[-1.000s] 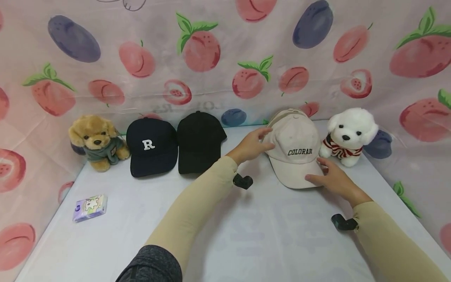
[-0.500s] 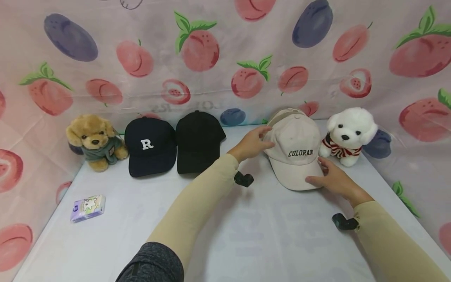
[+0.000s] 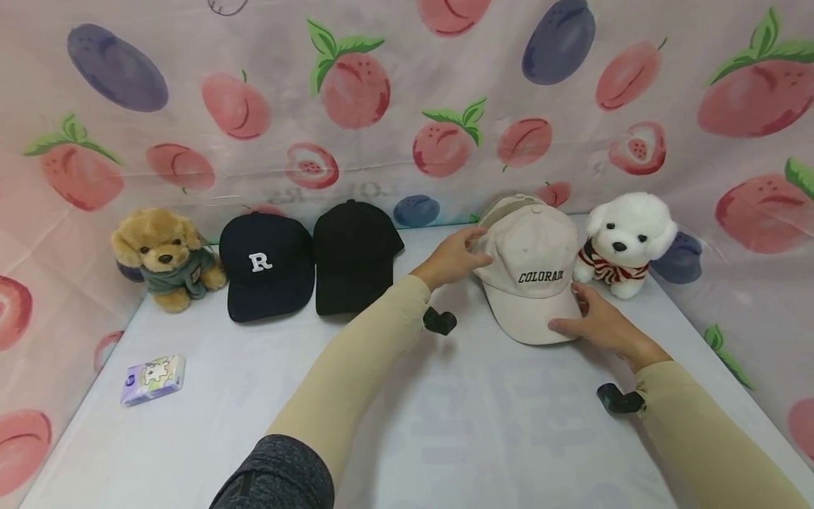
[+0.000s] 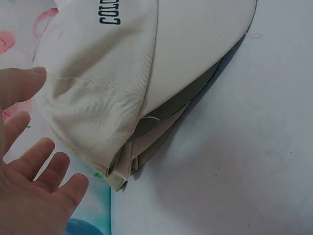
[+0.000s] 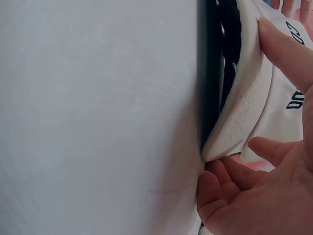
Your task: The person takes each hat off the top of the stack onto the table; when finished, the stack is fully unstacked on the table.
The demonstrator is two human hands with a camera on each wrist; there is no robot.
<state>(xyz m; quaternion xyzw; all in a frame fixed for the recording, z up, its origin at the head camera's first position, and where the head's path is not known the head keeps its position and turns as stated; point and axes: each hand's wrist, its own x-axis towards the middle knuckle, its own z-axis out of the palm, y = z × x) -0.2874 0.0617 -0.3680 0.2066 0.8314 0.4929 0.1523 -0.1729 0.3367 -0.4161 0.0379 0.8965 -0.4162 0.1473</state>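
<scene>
A cream baseball cap lettered COLORADO stands at the right back of the table, its brim toward me. My left hand is at its left side, fingers spread; in the left wrist view this hand shows a gap to the crown. My right hand holds the brim's right side, thumb on top; in the right wrist view the fingers of that hand curl at the brim's edge. Darker fabric layers show under the brim; whether they belong to a second cap I cannot tell.
Left of it stand a black cap and a navy cap with a white R. A brown plush dog sits at far left, a white plush dog at right. A tissue pack lies front left. Fruit-print cloth hangs behind.
The cream cap's brim has dipped slightly toward me since the first frame. Both hands keep nearly the same places at the cap; the head view has turned a little to the right.
</scene>
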